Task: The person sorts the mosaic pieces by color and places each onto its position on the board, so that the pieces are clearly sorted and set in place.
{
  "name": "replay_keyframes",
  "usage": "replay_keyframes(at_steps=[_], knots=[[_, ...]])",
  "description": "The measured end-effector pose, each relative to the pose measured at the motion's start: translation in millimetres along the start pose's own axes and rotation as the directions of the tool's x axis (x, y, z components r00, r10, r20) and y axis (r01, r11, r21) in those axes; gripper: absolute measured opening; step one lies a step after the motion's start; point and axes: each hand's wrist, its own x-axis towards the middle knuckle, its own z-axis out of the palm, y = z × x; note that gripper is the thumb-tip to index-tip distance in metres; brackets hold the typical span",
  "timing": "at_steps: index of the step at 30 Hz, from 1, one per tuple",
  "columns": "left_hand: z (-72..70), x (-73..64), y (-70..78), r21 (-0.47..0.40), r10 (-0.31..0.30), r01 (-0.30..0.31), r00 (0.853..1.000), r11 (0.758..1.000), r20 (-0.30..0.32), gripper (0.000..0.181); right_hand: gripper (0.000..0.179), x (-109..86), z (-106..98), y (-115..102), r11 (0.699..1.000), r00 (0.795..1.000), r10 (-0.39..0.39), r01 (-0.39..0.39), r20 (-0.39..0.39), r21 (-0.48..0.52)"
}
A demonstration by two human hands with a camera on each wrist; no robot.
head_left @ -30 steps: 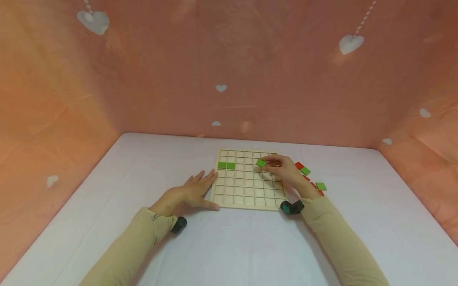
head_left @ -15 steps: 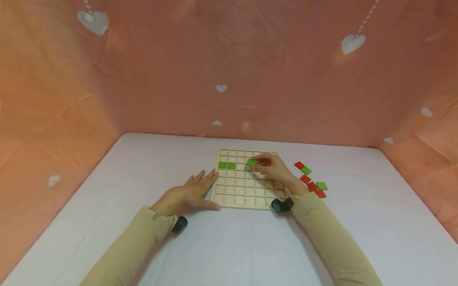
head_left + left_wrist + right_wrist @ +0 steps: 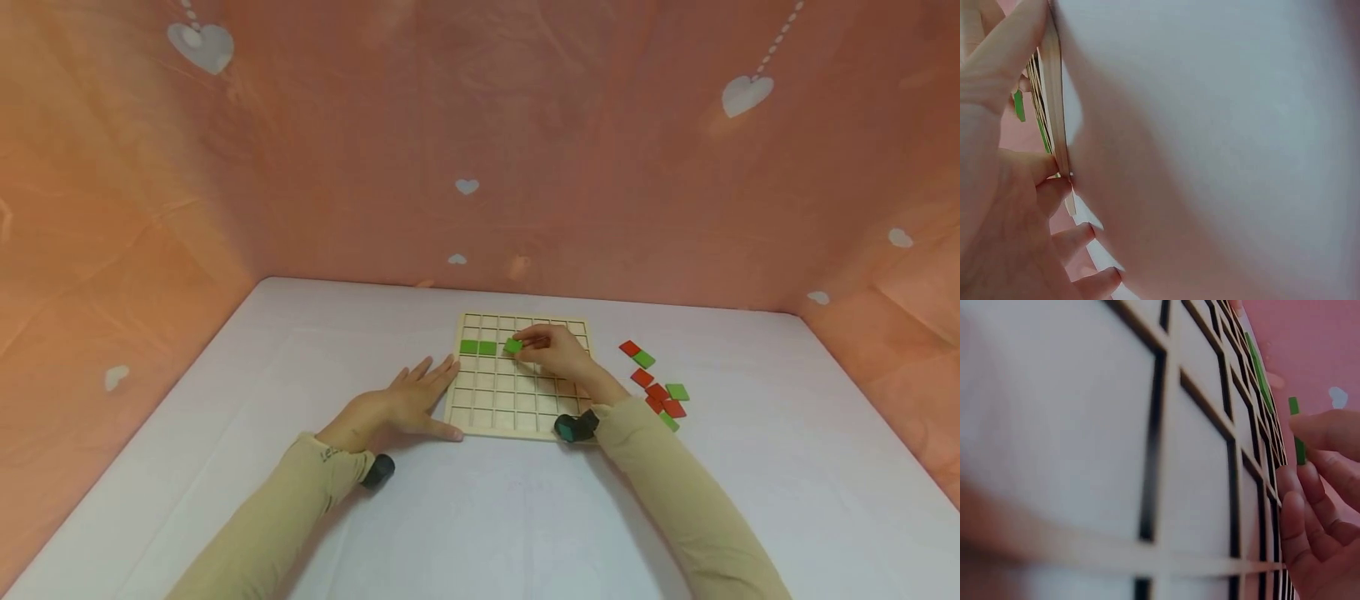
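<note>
A wooden grid board (image 3: 491, 402) lies on the white table in the head view. Two green square tiles (image 3: 477, 347) sit side by side in cells near its left edge. My right hand (image 3: 557, 352) pinches another green tile (image 3: 513, 345) between thumb and fingers, just above the board and to the right of that pair. The right wrist view shows this tile (image 3: 1297, 434) held edge-on, apart from the grid. My left hand (image 3: 412, 402) lies with spread fingers against the board's left side, the thumb at the near left corner. In the left wrist view its fingertips touch the board's edge (image 3: 1054, 94).
Right of the board, several loose red tiles (image 3: 657, 392) and green tiles (image 3: 677, 392) lie on the white table (image 3: 480, 517), a few overlapping or touching. An orange-pink cloth (image 3: 525, 150) with printed hearts stands around the back and sides.
My right hand has moved left across the board with the green tile, closer to the two placed ones. More loose tiles on the right are uncovered. The left hand stays put.
</note>
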Motion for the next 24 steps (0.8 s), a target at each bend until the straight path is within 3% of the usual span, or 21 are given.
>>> replay_keyframes(at_steps=[12,24], knots=[[2.0,1.6,-0.9,-0.005,-0.014,0.014,1.0,1.0,-0.004,0.107,0.034,6.6,2.3,-6.8,0.996,0.999,0.027,-0.024,0.037,-0.081],[0.9,-0.3,1.3,0.016,-0.018,0.018,1.0,1.0,0.0,0.106,0.034,10.3,3.1,-5.6,0.997,0.998,0.021,-0.017,0.062,-0.075]])
